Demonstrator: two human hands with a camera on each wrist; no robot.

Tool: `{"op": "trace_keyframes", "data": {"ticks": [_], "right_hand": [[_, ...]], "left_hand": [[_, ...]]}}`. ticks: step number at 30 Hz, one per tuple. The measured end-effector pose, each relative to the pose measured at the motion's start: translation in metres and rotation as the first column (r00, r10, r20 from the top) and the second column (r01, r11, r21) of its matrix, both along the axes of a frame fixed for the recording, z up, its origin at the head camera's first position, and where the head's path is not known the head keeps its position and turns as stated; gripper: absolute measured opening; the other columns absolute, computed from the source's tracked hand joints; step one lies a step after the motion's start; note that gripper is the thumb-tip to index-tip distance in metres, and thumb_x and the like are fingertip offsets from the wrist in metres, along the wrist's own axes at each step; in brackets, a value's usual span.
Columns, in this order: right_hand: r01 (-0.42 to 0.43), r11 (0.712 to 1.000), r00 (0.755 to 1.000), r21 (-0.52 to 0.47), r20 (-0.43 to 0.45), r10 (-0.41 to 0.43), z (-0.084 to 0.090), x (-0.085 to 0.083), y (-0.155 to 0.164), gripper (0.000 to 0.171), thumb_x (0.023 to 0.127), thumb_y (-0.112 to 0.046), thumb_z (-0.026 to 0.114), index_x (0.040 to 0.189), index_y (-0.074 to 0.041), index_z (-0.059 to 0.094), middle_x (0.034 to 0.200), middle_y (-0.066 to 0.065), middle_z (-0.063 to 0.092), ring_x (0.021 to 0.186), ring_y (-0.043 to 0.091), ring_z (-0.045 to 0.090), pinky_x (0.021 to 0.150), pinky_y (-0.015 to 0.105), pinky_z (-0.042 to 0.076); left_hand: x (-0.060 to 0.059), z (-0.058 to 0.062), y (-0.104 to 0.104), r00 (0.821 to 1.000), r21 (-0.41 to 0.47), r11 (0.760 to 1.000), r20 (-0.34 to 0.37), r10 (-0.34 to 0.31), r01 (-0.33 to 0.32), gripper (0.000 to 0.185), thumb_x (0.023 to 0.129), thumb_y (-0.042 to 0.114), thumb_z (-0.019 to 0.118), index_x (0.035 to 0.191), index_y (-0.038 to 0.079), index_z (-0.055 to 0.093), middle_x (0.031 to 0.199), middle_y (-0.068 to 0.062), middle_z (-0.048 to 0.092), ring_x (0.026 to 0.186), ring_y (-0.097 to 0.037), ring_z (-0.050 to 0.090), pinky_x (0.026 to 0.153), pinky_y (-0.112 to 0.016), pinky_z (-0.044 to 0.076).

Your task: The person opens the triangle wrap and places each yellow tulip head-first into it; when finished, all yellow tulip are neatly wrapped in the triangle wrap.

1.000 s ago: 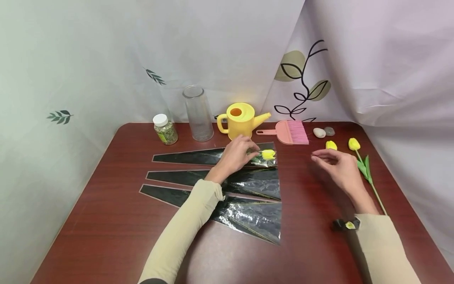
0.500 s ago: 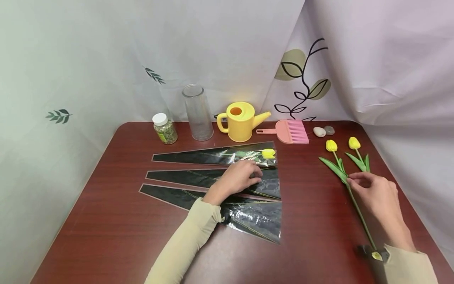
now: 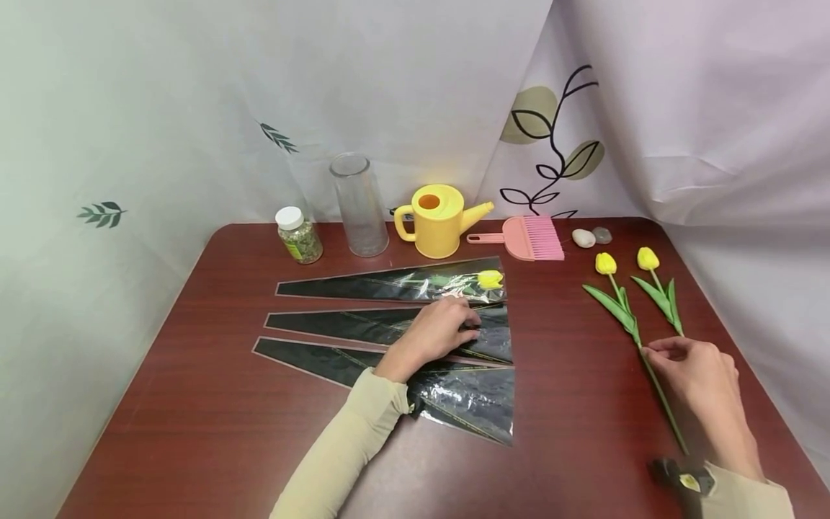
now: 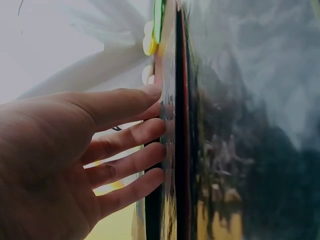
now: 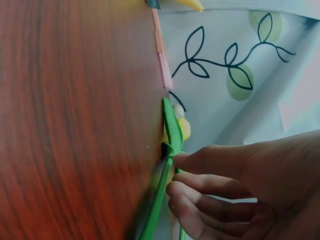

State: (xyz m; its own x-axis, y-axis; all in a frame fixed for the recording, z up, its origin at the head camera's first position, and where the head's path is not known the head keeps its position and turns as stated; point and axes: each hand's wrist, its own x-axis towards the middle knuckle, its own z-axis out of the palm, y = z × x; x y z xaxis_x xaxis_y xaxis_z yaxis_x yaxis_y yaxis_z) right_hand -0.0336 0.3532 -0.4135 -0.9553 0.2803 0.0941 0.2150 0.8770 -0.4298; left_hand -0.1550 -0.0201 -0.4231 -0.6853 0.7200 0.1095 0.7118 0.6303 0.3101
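Observation:
In the head view, my left hand rests over the middle dark clear-fronted flower sleeve. Its slightly bent fingers touch the plastic in the left wrist view and hold nothing. On the right, my right hand pinches the stem of a yellow tulip just below its green leaves; the flower lies along the table. Beside it lies a second yellow tulip, part of its stem hidden by that hand. A tulip head shows inside the far sleeve.
A third sleeve lies nearest. Along the back stand a white-capped jar, a glass vase and a yellow watering can. A pink brush, a white stone and a grey stone lie right of them.
My left hand has come from the far sleeve with the tulip to the middle one. My right hand has moved right and nearer, onto the tulip's stem, then slightly down it.

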Motion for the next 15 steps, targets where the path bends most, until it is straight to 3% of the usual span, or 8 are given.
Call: {"op": "trace_keyframes", "data": {"ticks": [6,15], "right_hand": [[-0.006,1.0,0.999,-0.011,0.044,0.007,-0.0018,-0.0004,0.0029,0.029,0.087,-0.033,0.073,0.091,-0.004,0.076,0.081,0.017,0.071,0.08,0.05,0.057,0.062,0.047,0.036],[-0.019,1.0,0.999,-0.005,0.042,0.019,-0.0042,-0.0011,0.0014,0.024,0.086,-0.029,0.074,0.088,-0.005,0.076,0.078,0.013,0.071,0.077,0.048,0.058,0.062,0.047,0.036]], "left_hand": [[0.0017,0.0001,0.0016,0.999,-0.038,0.999,-0.048,-0.015,0.013,0.021,0.089,0.033,0.074,0.105,0.021,0.077,0.098,0.006,0.061,0.096,-0.013,0.059,0.079,-0.031,0.051],[0.0026,-0.0047,0.0027,0.993,0.008,1.0,-0.112,-0.026,0.027,0.006,0.087,0.028,0.075,0.09,0.024,0.079,0.091,0.009,0.063,0.091,-0.012,0.061,0.076,-0.028,0.051]]}}
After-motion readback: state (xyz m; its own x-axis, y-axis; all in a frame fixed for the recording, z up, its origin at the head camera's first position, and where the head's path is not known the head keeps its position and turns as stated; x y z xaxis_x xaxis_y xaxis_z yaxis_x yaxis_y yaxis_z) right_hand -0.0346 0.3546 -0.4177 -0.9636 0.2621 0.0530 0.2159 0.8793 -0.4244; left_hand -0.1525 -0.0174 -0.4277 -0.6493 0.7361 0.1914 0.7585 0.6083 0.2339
